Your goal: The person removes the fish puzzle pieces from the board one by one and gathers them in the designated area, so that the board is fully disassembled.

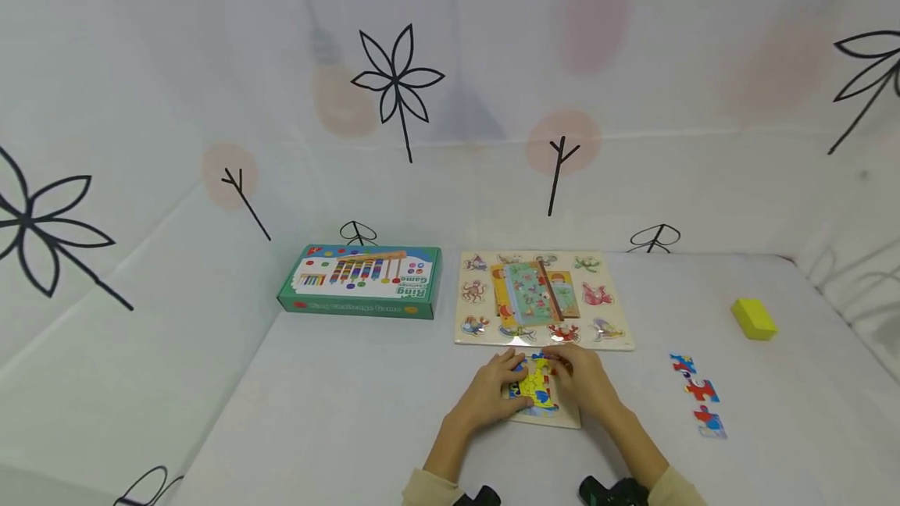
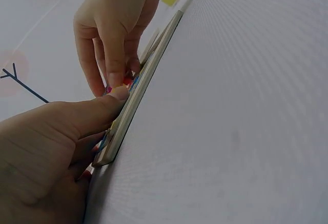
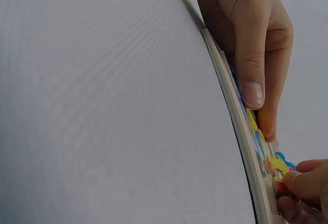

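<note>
A small wooden jigsaw board (image 1: 571,418) lies flat on the table, its tray partly filled with yellow, blue and red pieces (image 1: 537,385). My right hand (image 1: 583,377) is at the board's upper right. Between its thumb and fingertips it pinches a jigsaw piece (image 3: 281,163) with yellow, blue and red on it, tilted up close over the tray. My left hand (image 1: 488,393) rests at the board's left side, thumb and fingers spread and touching the fitted pieces. In the left wrist view the left thumb (image 2: 97,112) lies along the board's face near the right fingertips.
Three loose jigsaw pieces (image 1: 701,390) lie in a column to the right. Beyond them is a yellow block (image 1: 754,319). Just behind the board lies a larger sea-animal puzzle board (image 1: 471,338) with booklets (image 1: 530,295) on it. A green ring game box (image 1: 362,308) stands back left.
</note>
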The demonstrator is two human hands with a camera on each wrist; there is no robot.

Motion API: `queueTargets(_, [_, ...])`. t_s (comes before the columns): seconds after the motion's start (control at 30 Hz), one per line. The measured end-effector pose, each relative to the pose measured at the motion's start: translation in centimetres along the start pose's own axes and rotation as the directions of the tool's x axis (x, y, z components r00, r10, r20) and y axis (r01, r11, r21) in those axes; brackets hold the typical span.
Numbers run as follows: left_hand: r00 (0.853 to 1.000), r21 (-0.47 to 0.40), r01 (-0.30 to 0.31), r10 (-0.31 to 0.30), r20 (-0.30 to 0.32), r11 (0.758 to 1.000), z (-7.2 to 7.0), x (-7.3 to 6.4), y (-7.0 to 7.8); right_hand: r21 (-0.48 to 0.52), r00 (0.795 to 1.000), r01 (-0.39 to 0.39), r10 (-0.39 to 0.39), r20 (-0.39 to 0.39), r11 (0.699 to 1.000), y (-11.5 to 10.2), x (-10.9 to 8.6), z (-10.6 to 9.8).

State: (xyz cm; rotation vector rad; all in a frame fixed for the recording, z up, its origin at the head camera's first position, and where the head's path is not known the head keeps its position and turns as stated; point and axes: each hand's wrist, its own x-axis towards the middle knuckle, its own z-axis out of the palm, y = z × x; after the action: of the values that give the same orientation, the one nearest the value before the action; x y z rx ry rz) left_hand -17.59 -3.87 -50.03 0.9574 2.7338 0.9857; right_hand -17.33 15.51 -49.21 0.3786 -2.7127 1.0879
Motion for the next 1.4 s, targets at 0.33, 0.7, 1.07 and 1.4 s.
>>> queueTargets(0.33, [1.0,-0.004,0.024,-0.024,0.009,1.0,0.0,0.1,0.1,-0.066,0.997,0.054,-0.05,0.064,0.996,0.1,0.1,-0.7])
queueTargets(0.7, [1.0,-0.022,0.021,-0.021,0.011,1.0,0.0,0.1,0.0,-0.001,0.997,0.068,-0.068,0.026,0.998,2.1,-0.6,-2.8])
queueTargets(1.07, [1.0,-0.019,0.026,-0.026,0.007,0.999,0.1,0.1,0.0,-0.07,0.991,-0.131,0.132,0.014,0.989,6.3,-2.6,-9.6])
queueTargets(1.4, [1.0,-0.022,0.028,-0.028,0.008,0.999,0.1,0.1,0.0,-0.123,0.986,-0.135,0.145,0.085,0.983,9.6,-2.9,-12.9])
